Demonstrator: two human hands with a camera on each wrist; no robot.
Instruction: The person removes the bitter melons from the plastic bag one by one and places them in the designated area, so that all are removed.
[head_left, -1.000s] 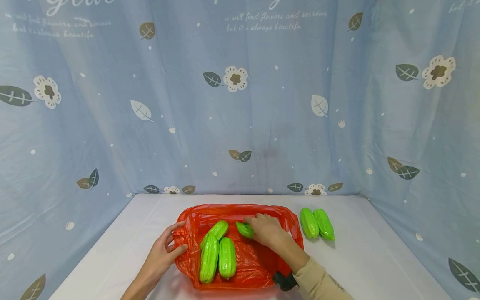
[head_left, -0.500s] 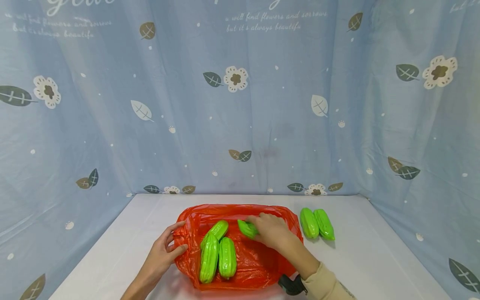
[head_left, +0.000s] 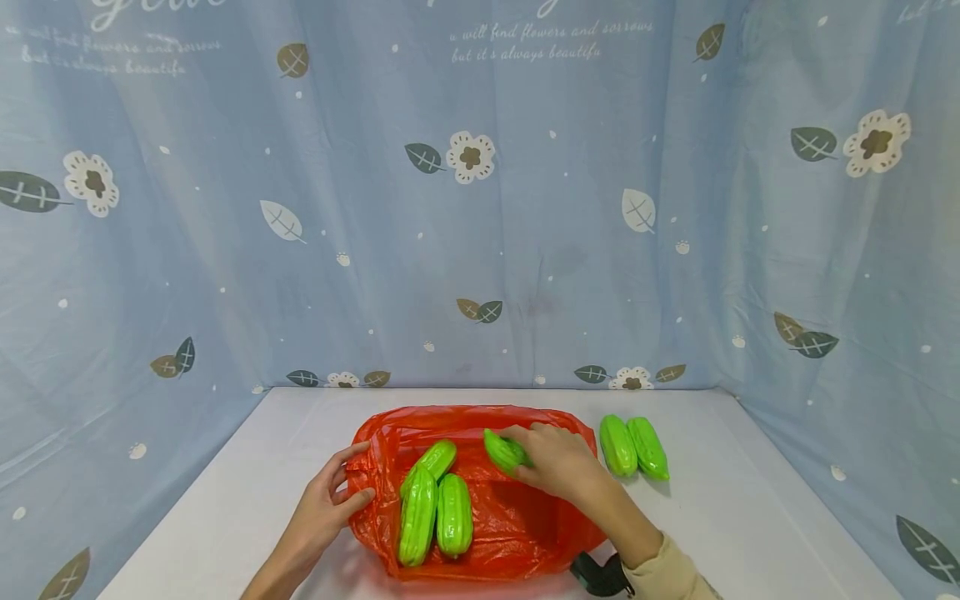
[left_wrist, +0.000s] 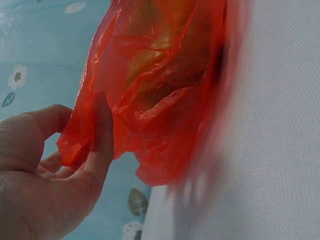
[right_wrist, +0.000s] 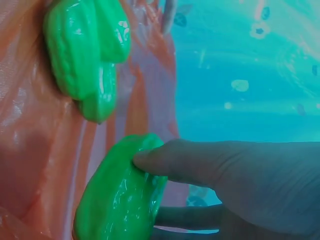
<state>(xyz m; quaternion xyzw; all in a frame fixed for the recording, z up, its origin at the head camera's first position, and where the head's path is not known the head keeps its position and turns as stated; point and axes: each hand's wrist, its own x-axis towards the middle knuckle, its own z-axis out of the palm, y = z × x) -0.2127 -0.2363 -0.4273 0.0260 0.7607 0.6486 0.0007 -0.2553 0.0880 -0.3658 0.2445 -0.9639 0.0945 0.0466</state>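
- The left wrist view showed a grip that the head view left less plain: your left hand (left_wrist: 55,175) pinched the edge of the bag (left_wrist: 170,160), its film lying between thumb and fingers. Green shapes came dimly through the red.
- The right wrist view showed your right hand (right_wrist: 270,185) gripping the held gourd (right_wrist: 120,195), thumb on one side and fingers on the other; the head view hid most of those fingers behind the back of your hand.
- Only the head view took in the two gourds (head_left: 618,447) on the desk (head_left: 750,525), side by side, just right of the bag.
- The bag lay spread wide on the desk. In its left half you had three gourds (head_left: 418,517) close together, two in front and one slanted behind them.
- The held gourd was at the bag's far side, right of those three; you couldn't tell whether it touched the film.
- Over the last second your right hand had shifted rightward with its gourd, baring more of it, while your left hand and the other five gourds stayed put.
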